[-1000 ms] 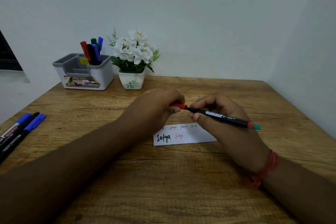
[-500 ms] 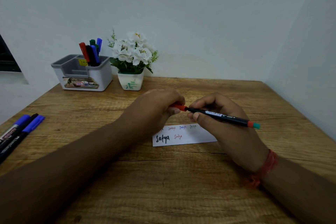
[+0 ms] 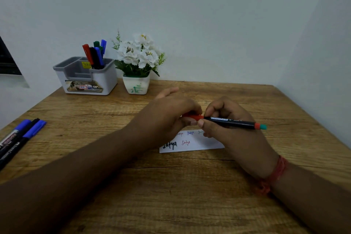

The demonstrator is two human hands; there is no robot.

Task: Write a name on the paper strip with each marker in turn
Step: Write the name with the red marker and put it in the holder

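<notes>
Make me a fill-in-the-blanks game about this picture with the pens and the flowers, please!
1. The left hand grips the marker's ______ cap.
2. The flowers in the little pot are ______.
3. The paper strip lies on the table right ______ the two hands.
4. The right hand holds the marker by its ______ barrel.

Missing words: red; white; under; black
</notes>
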